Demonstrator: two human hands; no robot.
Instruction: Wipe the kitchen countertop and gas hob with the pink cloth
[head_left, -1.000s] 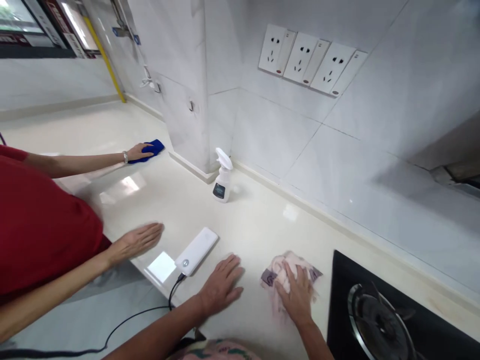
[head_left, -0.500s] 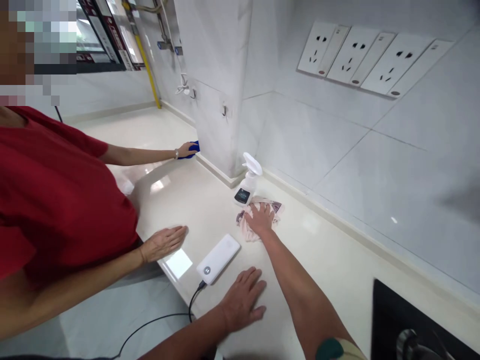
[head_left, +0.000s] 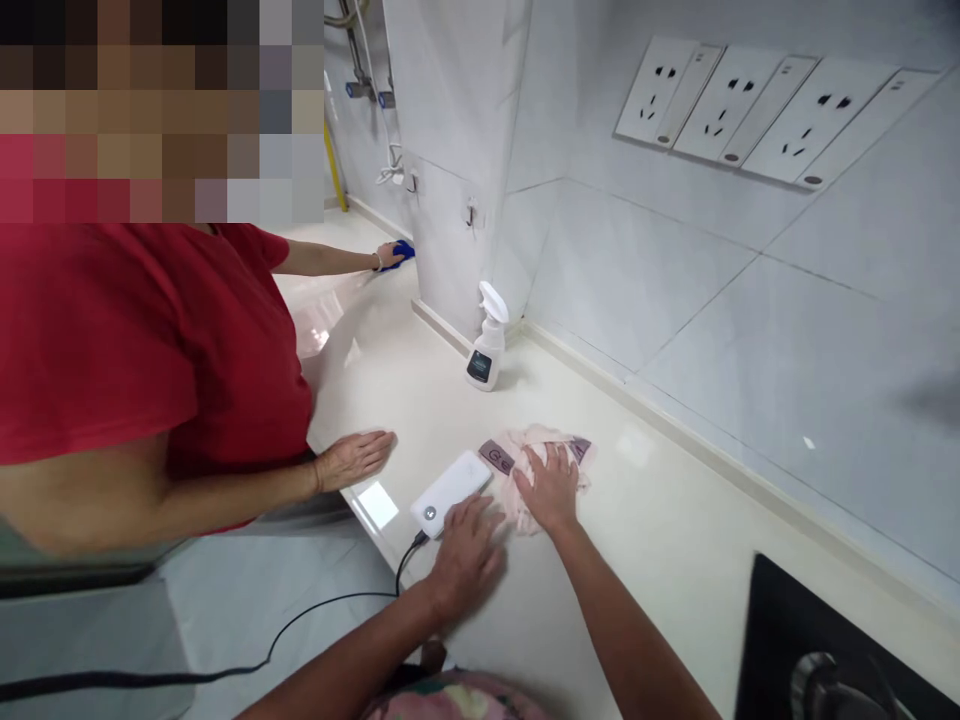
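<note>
The right hand (head_left: 551, 490) is pressed down on a crumpled pale pink cloth (head_left: 544, 472), fingers spread, not gripping. Just beside it, the left hand (head_left: 465, 555), open and slightly blurred, has its fingertips at the edge of a white power bank (head_left: 450, 490), a black cable (head_left: 337, 600) running off from it. Ahead of the hands, a spray bottle (head_left: 487, 340) stands upright by the wall. Further left, a co-worker's open hand (head_left: 352, 460) lies flat on the countertop (head_left: 637, 560), while the co-worker's other hand (head_left: 388, 257) holds a blue cloth (head_left: 403, 252) against the pillar's base.
</note>
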